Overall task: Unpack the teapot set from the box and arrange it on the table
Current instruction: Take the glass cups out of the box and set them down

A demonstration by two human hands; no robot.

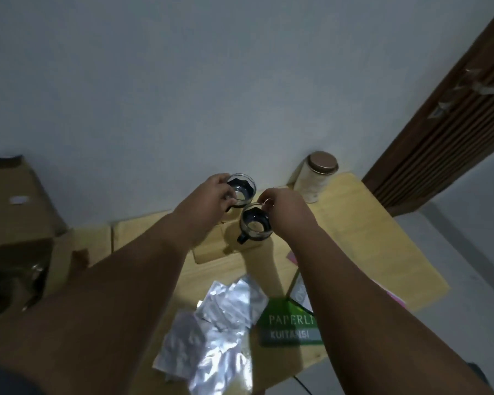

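Left hand (211,196) grips the far black-based clear glass cup (243,187); right hand (287,213) pinches the rim of the near matching cup (253,227), just beside it.

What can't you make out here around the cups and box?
Head view:
Box: inside dark and cut by the left edge, contents unseen.
Green booklet: title partly covered by the right forearm.
Far cup: handle mostly hidden behind the left hand.
Near cup: rim partly hidden by the right hand.

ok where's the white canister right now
Head view: white canister stands at the table's far edge by the wall, just right of the right hand pinching a glass cup.
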